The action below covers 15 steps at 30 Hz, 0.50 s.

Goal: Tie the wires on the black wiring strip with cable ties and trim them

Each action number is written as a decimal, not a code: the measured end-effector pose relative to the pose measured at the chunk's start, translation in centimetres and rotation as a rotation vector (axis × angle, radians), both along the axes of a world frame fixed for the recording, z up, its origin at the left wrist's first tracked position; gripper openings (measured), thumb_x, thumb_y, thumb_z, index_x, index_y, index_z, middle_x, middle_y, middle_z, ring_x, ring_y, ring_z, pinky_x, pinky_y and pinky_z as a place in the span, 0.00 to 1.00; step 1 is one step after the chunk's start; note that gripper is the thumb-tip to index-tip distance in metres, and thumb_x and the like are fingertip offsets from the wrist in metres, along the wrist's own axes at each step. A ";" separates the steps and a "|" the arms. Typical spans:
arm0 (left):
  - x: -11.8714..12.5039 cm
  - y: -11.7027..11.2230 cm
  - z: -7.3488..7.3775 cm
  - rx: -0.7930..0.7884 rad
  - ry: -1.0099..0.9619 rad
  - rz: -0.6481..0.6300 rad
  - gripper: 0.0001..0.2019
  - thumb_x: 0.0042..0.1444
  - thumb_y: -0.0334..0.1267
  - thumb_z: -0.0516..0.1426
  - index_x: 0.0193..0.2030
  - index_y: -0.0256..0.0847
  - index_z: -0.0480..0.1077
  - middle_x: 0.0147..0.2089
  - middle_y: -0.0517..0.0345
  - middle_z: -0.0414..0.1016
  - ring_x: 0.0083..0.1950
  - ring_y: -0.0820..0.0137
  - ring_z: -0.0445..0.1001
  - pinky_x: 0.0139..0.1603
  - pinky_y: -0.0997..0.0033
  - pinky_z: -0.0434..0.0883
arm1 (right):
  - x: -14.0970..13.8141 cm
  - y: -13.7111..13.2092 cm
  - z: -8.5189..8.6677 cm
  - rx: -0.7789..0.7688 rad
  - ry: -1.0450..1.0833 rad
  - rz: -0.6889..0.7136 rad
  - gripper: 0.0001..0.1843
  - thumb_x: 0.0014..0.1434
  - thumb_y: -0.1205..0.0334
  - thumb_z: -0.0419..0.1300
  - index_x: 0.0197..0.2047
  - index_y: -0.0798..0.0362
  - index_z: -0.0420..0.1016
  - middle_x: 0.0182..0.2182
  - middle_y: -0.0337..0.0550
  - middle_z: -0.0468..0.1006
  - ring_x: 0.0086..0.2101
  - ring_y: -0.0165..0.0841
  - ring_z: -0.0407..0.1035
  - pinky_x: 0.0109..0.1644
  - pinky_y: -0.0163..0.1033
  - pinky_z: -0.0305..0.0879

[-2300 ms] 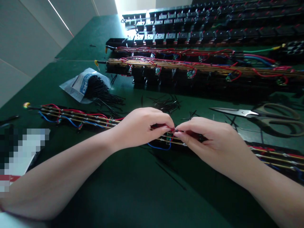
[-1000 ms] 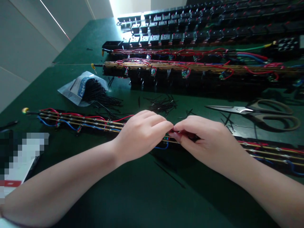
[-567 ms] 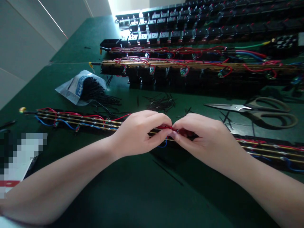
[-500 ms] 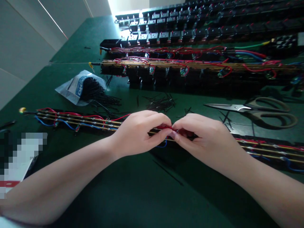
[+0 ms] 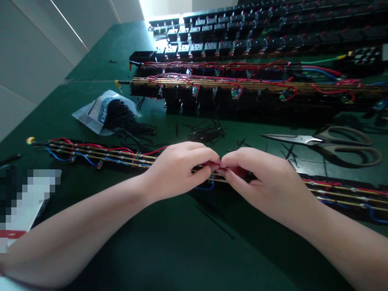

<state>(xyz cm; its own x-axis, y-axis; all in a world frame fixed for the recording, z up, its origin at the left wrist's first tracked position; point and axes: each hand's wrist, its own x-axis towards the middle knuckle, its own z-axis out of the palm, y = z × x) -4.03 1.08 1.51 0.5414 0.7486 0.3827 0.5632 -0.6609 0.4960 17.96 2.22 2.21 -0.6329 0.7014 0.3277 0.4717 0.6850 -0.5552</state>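
A long black strip (image 5: 100, 151) with brass rods and red and blue wires lies across the green table. Over its middle, my left hand (image 5: 182, 165) is closed in a pinch, with a bit of red wire (image 5: 217, 165) at its fingertips. My right hand (image 5: 260, 169) meets it there, thumb and forefinger pressed together. Whatever the right fingers grip is too small and covered to make out. A blue wire (image 5: 206, 187) loops out below the fingertips. Just beyond the hands, loose black cable ties (image 5: 207, 131) are scattered.
Scissors (image 5: 321, 141) lie at the right, blades pointing left. An opened clear bag (image 5: 93, 113) spills black cable ties at the left. Behind stand several more wired strips (image 5: 242, 85) and rows of black housings (image 5: 209, 48). A single cable tie (image 5: 215, 222) lies in front of the strip.
Both hands stay at the same place on the strip. Their fingertips have shifted slightly, and less red wire shows between them. The whole view has moved very slightly.
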 end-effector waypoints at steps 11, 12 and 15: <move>0.0 0.2 0.2 -0.042 0.039 -0.028 0.09 0.67 0.27 0.56 0.42 0.37 0.79 0.42 0.56 0.81 0.44 0.71 0.78 0.46 0.74 0.72 | 0.3 0.1 -0.2 0.014 0.020 0.023 0.11 0.68 0.71 0.54 0.40 0.50 0.76 0.32 0.40 0.81 0.30 0.31 0.73 0.30 0.36 0.64; 0.0 0.2 0.2 -0.041 0.043 -0.028 0.09 0.67 0.28 0.56 0.42 0.37 0.79 0.42 0.56 0.81 0.44 0.71 0.78 0.46 0.74 0.72 | 0.3 0.2 -0.2 0.003 0.024 0.028 0.11 0.68 0.71 0.53 0.40 0.50 0.76 0.32 0.40 0.81 0.30 0.31 0.73 0.30 0.36 0.65; 0.1 0.3 0.1 -0.035 0.058 -0.025 0.09 0.67 0.28 0.56 0.43 0.38 0.79 0.42 0.57 0.81 0.43 0.70 0.78 0.45 0.73 0.71 | 0.2 0.2 -0.1 -0.032 0.023 0.032 0.11 0.69 0.70 0.52 0.40 0.50 0.75 0.32 0.40 0.81 0.32 0.32 0.74 0.32 0.37 0.66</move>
<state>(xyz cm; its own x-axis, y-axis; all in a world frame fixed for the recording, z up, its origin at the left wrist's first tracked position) -3.97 1.38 1.59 0.5807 0.7466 0.3246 0.5747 -0.6584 0.4860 18.19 2.41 2.10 -0.6479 0.6911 0.3201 0.4369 0.6815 -0.5871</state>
